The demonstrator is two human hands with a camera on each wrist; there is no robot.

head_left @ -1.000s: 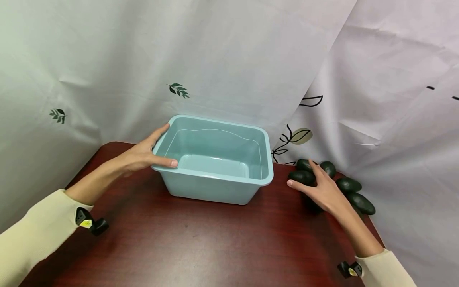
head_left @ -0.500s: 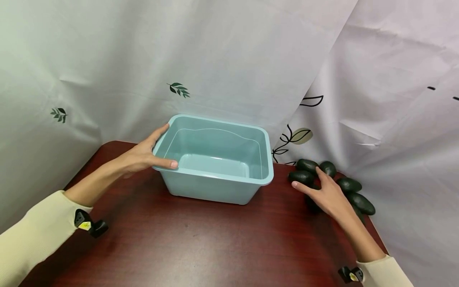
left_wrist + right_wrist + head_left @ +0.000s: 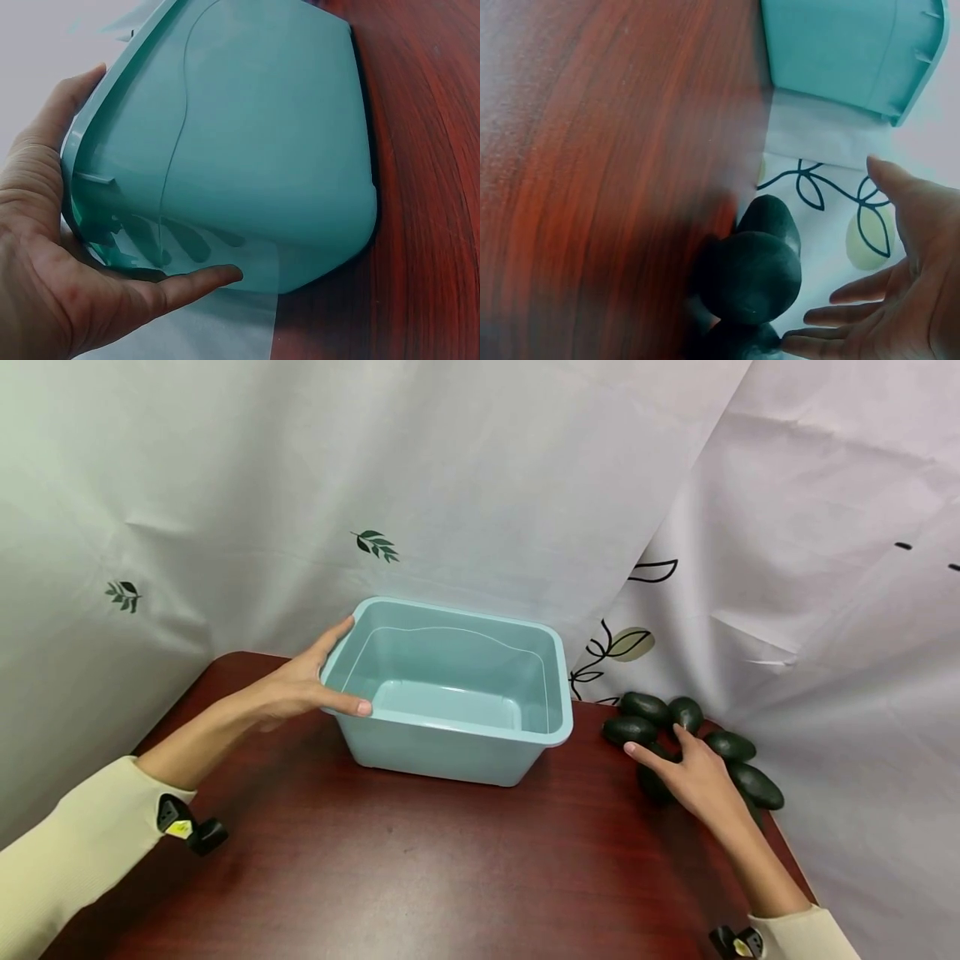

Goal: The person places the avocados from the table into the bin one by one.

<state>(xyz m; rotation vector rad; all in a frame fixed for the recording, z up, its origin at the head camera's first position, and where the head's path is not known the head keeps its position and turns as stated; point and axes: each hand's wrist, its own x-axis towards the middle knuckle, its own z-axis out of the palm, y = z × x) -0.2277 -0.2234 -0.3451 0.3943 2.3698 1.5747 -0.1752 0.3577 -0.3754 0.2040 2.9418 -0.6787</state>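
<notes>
Left sleeve: cream-colored cuff (image 3: 75, 835) with a small black wrist camera (image 3: 187, 823) strapped at its edge.
Left hand: spread wide across the tub's left end, thumb over the front rim and index finger along the back corner, so that it clasps that end; the other fingers are hidden.
Left hand's place: left hand (image 3: 298, 685) against the pale blue plastic tub (image 3: 442, 753).
Tub: upright on the dark red wood-grain table (image 3: 435, 860), near the white leaf-print cloth (image 3: 487, 493) behind.
Avocados: several dark green avocados (image 3: 686, 712) bunched at the table's right edge, to the right of the tub and apart from it.
Right hand: right hand (image 3: 697, 781) over the near part of the bunch, thumb held away from loosely extended fingers, nothing in its grasp; whether the fingertips touch an avocado, I cannot tell.
Right cuff: cream again, with a second black camera (image 3: 737, 942).
</notes>
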